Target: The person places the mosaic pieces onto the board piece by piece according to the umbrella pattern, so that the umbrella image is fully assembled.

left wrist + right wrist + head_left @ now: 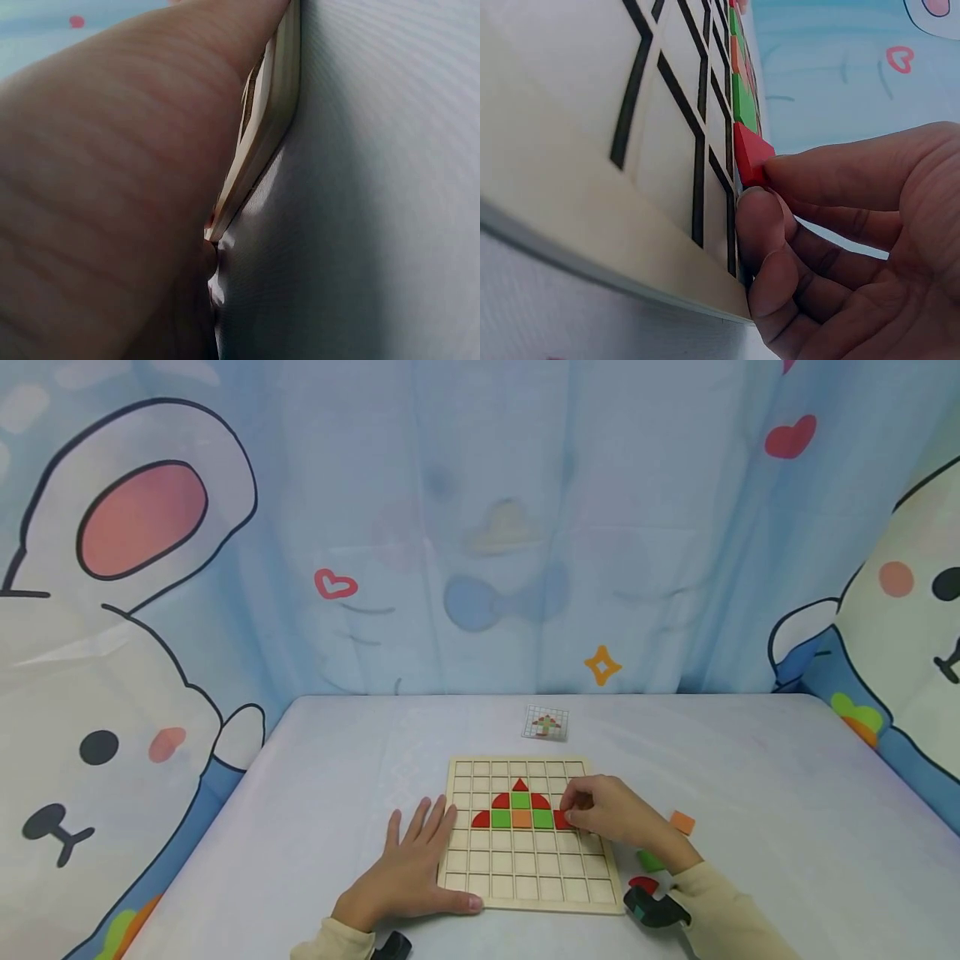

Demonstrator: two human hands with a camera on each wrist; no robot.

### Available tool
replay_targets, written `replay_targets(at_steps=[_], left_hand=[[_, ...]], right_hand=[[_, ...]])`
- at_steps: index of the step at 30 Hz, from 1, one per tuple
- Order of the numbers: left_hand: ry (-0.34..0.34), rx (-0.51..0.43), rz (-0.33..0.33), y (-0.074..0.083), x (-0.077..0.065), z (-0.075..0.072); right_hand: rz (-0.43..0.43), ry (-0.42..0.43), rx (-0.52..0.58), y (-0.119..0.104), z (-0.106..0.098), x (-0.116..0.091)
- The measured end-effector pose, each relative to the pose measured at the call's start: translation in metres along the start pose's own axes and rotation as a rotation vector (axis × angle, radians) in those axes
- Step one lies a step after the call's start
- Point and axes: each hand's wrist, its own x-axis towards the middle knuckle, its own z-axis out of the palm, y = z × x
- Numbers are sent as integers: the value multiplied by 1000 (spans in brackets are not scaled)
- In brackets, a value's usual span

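Observation:
A wooden grid board [540, 889] lies on the table with several coloured tiles in its cells. A red triangle [520, 786] tops the pattern, with green squares, rounded red pieces and an orange square [521, 818] below it. The left hand [408, 872] rests along the board's left side, fingers spread, its thumb at the near edge. At the right end of the lower tile row, the right hand [611, 810] pinches a red tile [751, 154] between thumb and finger. That tile stands beside a green square [742, 101]; its full outline is partly hidden by the fingers.
Beyond the board lies a small pattern card [546, 723]. Right of the board, around the right forearm, are a loose orange tile [682, 822], a green tile [651, 861] and a red tile [643, 884]. A printed curtain [487, 527] hangs behind the table.

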Motion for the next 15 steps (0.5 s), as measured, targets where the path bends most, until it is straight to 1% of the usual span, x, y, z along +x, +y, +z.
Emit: replay_targets(at_steps=[7,15], left_hand=[[-11,-11,2,0,-1,-1],[-4,-15,4,0,0,-1]], right_hand=[[-27,-2,-33,0,1,-1],[-23,5,-71,-3,2,-1]])
